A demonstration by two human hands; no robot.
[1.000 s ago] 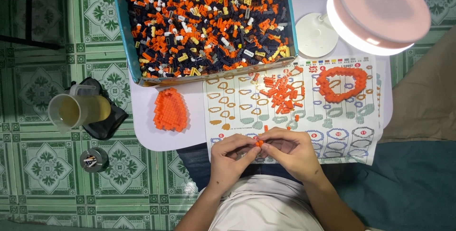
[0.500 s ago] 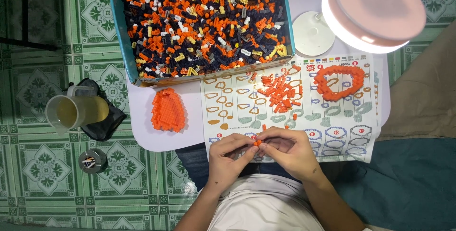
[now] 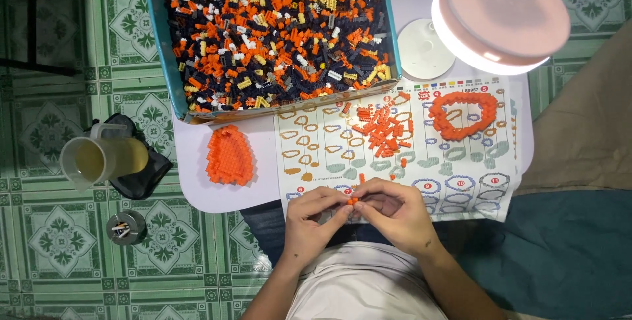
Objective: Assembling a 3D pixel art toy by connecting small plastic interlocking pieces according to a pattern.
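Two hands meet at the near edge of the white surface point(image 3: 197, 188): the left hand point(image 3: 315, 218) and the right hand point(image 3: 394, 213) pinch a tiny orange brick piece point(image 3: 353, 200) between their fingertips, over the printed paper instruction sheet point(image 3: 474, 191). Loose orange bricks point(image 3: 383, 129) lie on the sheet farther off. A flat orange brick panel point(image 3: 230, 155) sits to the left, near the blue tray of mixed small bricks point(image 3: 157, 43).

Orange, black, white and yellow bricks point(image 3: 276, 30) fill a teal-walled tray point(image 3: 157, 43) over green patterned floor tiles point(image 3: 46, 280).
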